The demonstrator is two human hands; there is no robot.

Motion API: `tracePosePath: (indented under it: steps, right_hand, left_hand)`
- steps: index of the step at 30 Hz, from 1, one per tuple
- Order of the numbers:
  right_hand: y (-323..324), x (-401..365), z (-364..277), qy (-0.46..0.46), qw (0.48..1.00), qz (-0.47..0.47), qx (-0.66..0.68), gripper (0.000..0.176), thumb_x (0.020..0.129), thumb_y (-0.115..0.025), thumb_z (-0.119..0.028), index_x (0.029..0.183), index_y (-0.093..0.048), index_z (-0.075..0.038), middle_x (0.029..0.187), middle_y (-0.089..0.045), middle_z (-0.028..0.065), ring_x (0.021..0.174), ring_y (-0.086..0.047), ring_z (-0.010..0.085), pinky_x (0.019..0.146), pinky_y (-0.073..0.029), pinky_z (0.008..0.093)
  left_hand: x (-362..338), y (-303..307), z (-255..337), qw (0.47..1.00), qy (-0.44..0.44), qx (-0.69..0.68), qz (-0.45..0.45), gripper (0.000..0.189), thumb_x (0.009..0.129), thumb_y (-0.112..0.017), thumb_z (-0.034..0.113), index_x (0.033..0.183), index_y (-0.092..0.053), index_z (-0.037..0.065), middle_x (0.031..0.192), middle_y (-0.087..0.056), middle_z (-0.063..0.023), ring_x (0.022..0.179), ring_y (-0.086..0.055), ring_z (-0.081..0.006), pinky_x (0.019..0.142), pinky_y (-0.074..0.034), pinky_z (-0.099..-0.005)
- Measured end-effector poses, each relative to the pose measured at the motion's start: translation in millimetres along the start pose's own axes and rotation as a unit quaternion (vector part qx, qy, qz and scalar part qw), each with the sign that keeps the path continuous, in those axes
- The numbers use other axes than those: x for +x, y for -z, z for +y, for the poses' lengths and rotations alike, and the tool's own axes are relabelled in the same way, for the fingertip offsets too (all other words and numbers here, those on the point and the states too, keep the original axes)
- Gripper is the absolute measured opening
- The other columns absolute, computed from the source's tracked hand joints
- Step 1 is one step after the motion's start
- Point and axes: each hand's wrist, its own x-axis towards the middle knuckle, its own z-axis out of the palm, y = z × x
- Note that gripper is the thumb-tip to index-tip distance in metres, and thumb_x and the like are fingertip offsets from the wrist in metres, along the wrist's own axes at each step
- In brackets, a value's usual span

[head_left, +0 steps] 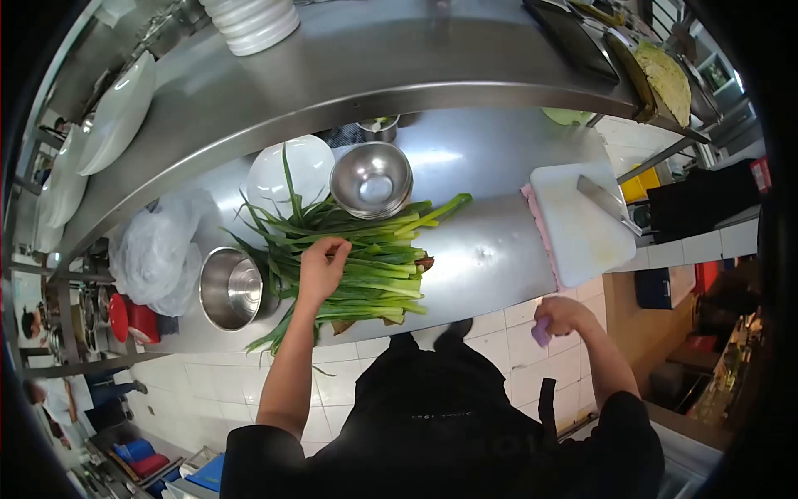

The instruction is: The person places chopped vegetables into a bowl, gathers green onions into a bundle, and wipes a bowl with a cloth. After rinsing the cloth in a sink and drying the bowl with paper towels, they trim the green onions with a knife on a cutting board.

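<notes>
While the scallions (366,258) lay heaped mid-counter (490,249), within easy reach, the left hand (320,268) pressed narrowed fingers onto their stalks, apparently pinning them. The right hand (559,320) clasped a small purple object (541,333) off the counter's edge.

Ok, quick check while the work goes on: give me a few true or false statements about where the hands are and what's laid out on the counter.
1. The left hand rests on the pile of green onions. True.
2. The right hand is empty. False: it holds a small purple object near the counter's edge.
3. A knife lies on the white cutting board. True.
4. The cutting board lies left of the green onions. False: it lies to their right.
5. The steel bowl left of the green onions is filled with cut stalks. False: it looks empty.
</notes>
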Motion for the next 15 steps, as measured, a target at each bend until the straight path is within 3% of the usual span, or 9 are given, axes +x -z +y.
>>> tracePosePath:
  steps: [3,4,5,7,8,9,11,13,15]
  right_hand:
    - [50.6,-13.7,-34.8,-0.101,0.971,0.187,0.107,0.034,0.067,-0.071,-0.014,0.101,-0.069,-0.012,0.105,-0.060,0.0168,0.100,-0.060,0.0377,0.090,-0.048,0.0431]
    - [67.6,-4.7,-39.1,-0.102,0.975,0.192,0.045,0.041,0.069,-0.071,-0.019,0.109,-0.067,-0.014,0.113,-0.059,0.0142,0.107,-0.058,0.0355,0.090,-0.048,0.0459]
    - [74.7,2.9,-66.6,-0.193,0.953,0.231,-0.023,0.035,0.066,-0.076,-0.025,0.100,-0.070,-0.015,0.120,-0.056,0.0144,0.116,-0.049,0.0381,0.092,-0.045,0.0533]
    - [117.5,34.3,-117.7,-0.244,0.944,0.129,-0.182,0.049,0.075,-0.069,-0.031,0.122,-0.062,-0.020,0.128,-0.052,0.0141,0.123,-0.048,0.0378,0.100,-0.038,0.0566]
    - [110.5,70.7,-109.4,-0.162,0.942,0.257,-0.142,0.043,0.078,-0.066,-0.027,0.121,-0.064,-0.019,0.128,-0.052,0.0159,0.122,-0.048,0.0372,0.103,-0.035,0.0558]
    - [94.7,126.1,-96.7,-0.046,0.893,0.427,-0.134,0.037,0.079,-0.064,-0.020,0.116,-0.066,-0.015,0.124,-0.053,0.0157,0.117,-0.052,0.0339,0.100,-0.038,0.0531]
    - [118.3,185.4,-137.2,0.084,0.905,0.417,0.015,0.031,0.076,-0.063,-0.012,0.107,-0.068,-0.012,0.115,-0.055,0.0148,0.114,-0.051,0.0318,0.092,-0.042,0.0472]
    - [115.3,208.8,-176.6,0.045,0.894,0.422,-0.141,0.029,0.078,-0.061,-0.009,0.105,-0.068,-0.012,0.109,-0.056,0.0131,0.111,-0.051,0.0308,0.088,-0.044,0.0456]
    - [119.8,210.4,-177.4,0.064,0.893,0.421,-0.147,0.028,0.078,-0.061,-0.008,0.105,-0.068,-0.013,0.107,-0.056,0.0125,0.110,-0.051,0.0307,0.087,-0.044,0.0453]
  left_hand:
    - [2.5,-13.5,3.2,0.998,-0.061,0.011,-0.019,0.016,0.088,-0.066,0.014,0.089,-0.066,-0.003,0.086,-0.066,-0.0145,0.074,-0.064,-0.0259,0.065,-0.049,-0.0351]
    - [7.5,-17.5,5.7,0.994,-0.098,0.038,-0.035,0.016,0.087,-0.066,0.013,0.089,-0.066,-0.003,0.086,-0.065,-0.0152,0.076,-0.062,-0.0305,0.068,-0.049,-0.0376]
    - [12.0,-22.1,10.2,0.991,-0.113,0.054,-0.044,0.014,0.087,-0.065,0.012,0.088,-0.066,-0.002,0.087,-0.064,-0.0165,0.082,-0.059,-0.0365,0.073,-0.048,-0.0412]
    - [20.1,-29.7,18.9,0.986,-0.146,0.070,-0.046,0.014,0.087,-0.064,0.012,0.089,-0.066,-0.002,0.088,-0.064,-0.0165,0.083,-0.059,-0.0365,0.074,-0.048,-0.0417]
    - [23.0,-32.1,22.6,0.980,-0.170,0.088,-0.045,0.015,0.087,-0.064,0.013,0.089,-0.065,-0.002,0.089,-0.064,-0.0166,0.084,-0.059,-0.0365,0.074,-0.047,-0.0422]
    - [26.2,-32.6,27.3,0.980,-0.173,0.089,-0.043,0.015,0.087,-0.064,0.013,0.089,-0.065,-0.002,0.089,-0.064,-0.0166,0.084,-0.059,-0.0365,0.074,-0.047,-0.0422]
    - [27.6,-28.7,35.7,0.985,-0.149,0.073,-0.048,0.015,0.088,-0.063,0.013,0.090,-0.065,-0.002,0.090,-0.065,-0.0168,0.085,-0.060,-0.0368,0.075,-0.048,-0.0423]
    - [24.9,-19.5,35.6,0.984,-0.155,0.067,-0.049,0.016,0.088,-0.064,0.013,0.092,-0.065,-0.002,0.090,-0.065,-0.0163,0.079,-0.062,-0.0335,0.071,-0.049,-0.0388]
    - [18.5,-1.4,36.2,0.983,-0.155,0.077,-0.059,0.016,0.088,-0.066,0.013,0.095,-0.066,-0.002,0.091,-0.067,-0.0150,0.074,-0.065,-0.0260,0.067,-0.050,-0.0324]
